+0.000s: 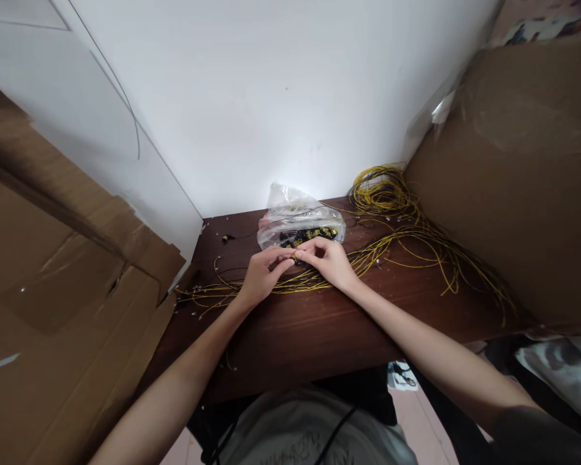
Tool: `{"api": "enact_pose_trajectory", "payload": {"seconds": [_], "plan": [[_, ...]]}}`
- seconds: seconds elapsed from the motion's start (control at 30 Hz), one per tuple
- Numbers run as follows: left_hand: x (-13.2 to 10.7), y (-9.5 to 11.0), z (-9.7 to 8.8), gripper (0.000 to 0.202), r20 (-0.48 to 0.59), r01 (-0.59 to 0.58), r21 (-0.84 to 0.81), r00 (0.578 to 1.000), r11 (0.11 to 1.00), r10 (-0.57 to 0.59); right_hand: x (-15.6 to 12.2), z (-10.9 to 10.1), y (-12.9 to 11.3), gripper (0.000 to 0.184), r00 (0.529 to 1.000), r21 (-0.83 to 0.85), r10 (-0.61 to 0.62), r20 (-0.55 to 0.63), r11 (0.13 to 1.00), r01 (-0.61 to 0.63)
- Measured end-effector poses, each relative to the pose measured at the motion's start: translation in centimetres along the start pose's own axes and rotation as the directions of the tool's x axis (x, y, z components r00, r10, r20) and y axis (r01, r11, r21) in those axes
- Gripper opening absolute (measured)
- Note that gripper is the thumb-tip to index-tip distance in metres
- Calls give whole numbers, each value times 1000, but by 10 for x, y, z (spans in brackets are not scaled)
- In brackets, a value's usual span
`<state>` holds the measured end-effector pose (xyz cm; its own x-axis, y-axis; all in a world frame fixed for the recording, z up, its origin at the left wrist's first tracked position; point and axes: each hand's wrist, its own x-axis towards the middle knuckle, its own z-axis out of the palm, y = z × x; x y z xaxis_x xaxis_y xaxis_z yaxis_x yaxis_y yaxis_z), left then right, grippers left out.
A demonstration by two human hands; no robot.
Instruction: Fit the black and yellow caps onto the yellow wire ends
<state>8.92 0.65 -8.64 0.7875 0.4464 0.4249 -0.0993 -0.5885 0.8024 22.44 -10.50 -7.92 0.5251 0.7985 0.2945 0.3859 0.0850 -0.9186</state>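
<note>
Both hands meet over the middle of a dark wooden table (pixel 319 329). My left hand (pixel 263 276) and my right hand (pixel 328 261) are pinched together at their fingertips on a small yellow-and-black part, too small to name. Thin yellow wires (pixel 397 248) run under both hands and across the table. Just behind the hands lies a clear plastic bag (pixel 297 216) with several small black and yellow parts inside.
A coil of yellow wire (pixel 382 187) lies at the back right of the table by the white wall. A large cardboard box (pixel 518 187) stands on the right and flattened cardboard (pixel 62 290) leans on the left. A small dark part (pixel 227 238) sits at the back left.
</note>
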Motion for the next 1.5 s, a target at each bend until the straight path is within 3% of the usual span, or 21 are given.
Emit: {"api": "enact_pose_trajectory", "payload": {"seconds": [0.1, 0.27, 0.67, 1.0, 1.1, 1.27, 1.37, 1.5], "plan": [[-1, 0, 1, 18, 8, -5, 24, 1000, 1000, 5, 2, -5, -1, 24, 999, -19, -53, 5, 998, 53], [-1, 2, 0, 15, 82, -29, 75, 996, 997, 23, 1, -6, -2, 21, 990, -48, -82, 116, 995, 88], [-1, 12, -1, 13, 149, -98, 210, 986, 973, 68, 0, -1, 0, 26, 976, 137, -21, 217, 991, -9], [-1, 15, 0, 12, 119, -155, 265, 985, 952, 128, 2, -7, -5, 28, 984, 95, -34, 174, 995, 18], [-1, 15, -1, 12, 123, -160, 267, 984, 950, 131, 3, -12, -7, 28, 990, 5, -73, 123, 997, 73], [-2, 11, 2, 12, 93, -37, 66, 995, 997, 31, 4, -19, -5, 22, 986, -227, -164, 44, 959, 169], [-3, 9, 5, 15, 97, 65, -115, 994, 991, -54, 5, -21, -2, 20, 978, -279, -206, 30, 938, 206], [-3, 7, 6, 17, 81, 122, -178, 991, 976, -109, 5, -20, -2, 18, 973, -301, -221, 62, 925, 230]]}}
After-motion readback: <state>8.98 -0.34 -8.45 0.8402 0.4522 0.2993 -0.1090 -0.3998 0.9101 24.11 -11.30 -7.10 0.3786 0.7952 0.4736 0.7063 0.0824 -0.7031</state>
